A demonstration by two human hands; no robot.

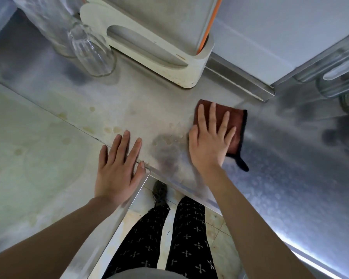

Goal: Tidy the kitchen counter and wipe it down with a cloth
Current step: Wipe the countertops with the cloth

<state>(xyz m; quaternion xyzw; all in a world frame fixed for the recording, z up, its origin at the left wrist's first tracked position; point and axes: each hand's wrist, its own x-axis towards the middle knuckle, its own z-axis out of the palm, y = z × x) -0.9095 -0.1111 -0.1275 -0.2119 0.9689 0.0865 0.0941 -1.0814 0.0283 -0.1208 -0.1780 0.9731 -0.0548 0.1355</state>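
Note:
A brown cloth (237, 121) with a black edge and a black hanging loop lies flat on the steel counter (145, 105). My right hand (210, 141) presses on it with straight, spread fingers. My left hand (117, 168) rests flat on the counter near its front corner, fingers straight, holding nothing. Pale dried stains and droplet marks dot the counter between and to the left of my hands.
A cream cutting-board holder (181, 63) with a steel board and an orange-edged board stands at the back. A clear ribbed glass (91, 51) stands left of it, beside a larger clear container. A tap and sink area (338, 85) sit at the right. My legs and the floor show below.

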